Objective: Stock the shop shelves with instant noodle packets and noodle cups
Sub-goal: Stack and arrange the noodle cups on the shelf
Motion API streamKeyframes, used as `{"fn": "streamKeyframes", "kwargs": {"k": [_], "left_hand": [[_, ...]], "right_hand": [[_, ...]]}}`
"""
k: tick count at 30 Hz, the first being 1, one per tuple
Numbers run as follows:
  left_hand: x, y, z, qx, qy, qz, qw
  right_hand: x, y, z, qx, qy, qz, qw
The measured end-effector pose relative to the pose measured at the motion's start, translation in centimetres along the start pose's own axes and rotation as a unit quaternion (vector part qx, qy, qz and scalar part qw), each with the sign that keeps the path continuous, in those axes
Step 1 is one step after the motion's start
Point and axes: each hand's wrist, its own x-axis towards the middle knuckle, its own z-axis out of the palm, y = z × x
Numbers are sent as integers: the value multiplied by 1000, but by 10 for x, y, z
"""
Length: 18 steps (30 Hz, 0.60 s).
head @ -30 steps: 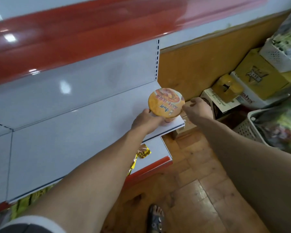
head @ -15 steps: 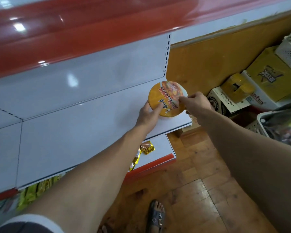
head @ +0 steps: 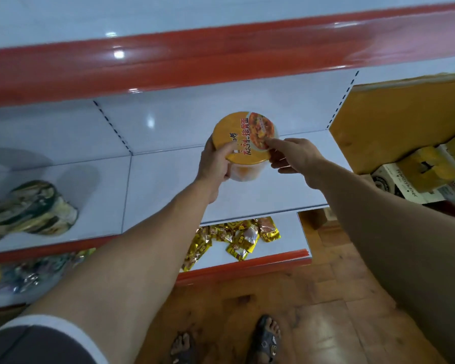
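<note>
A noodle cup [head: 243, 139] with an orange lid and red lettering is held over the white middle shelf [head: 168, 185]. My left hand [head: 216, 164] grips its left side, thumb across the lid's edge. My right hand [head: 292, 155] holds the cup's right side, with one finger on the lid and the others curled beside the cup. The cup tilts its lid toward me, and I cannot tell whether its base touches the shelf.
Dark patterned packets [head: 29, 208] lie at the shelf's left. Yellow snack packets [head: 237, 237] fill the lower shelf [head: 273, 254]. An orange board [head: 394, 122] and cardboard boxes [head: 415, 182] stand at the right. The red-edged upper shelf [head: 221, 56] overhangs.
The cup has moved left along the shelf, away from its right end. My right hand has taken hold of the cup's right side. The view has swung left, showing packets at the left.
</note>
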Motion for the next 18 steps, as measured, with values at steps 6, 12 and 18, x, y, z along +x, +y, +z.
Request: {"fn": "streamKeyframes", "kwargs": {"k": [6, 12, 18], "left_hand": [[-24, 32, -130, -41, 64, -24, 997], [-38, 41, -239, -24, 28, -63, 997], [-46, 35, -301, -67, 36, -29, 997]], "right_hand": [[-22, -73, 108, 25, -44, -27, 998], [-45, -106, 214, 27, -157, 4, 987], [-60, -122, 272, 27, -116, 18, 993]]}}
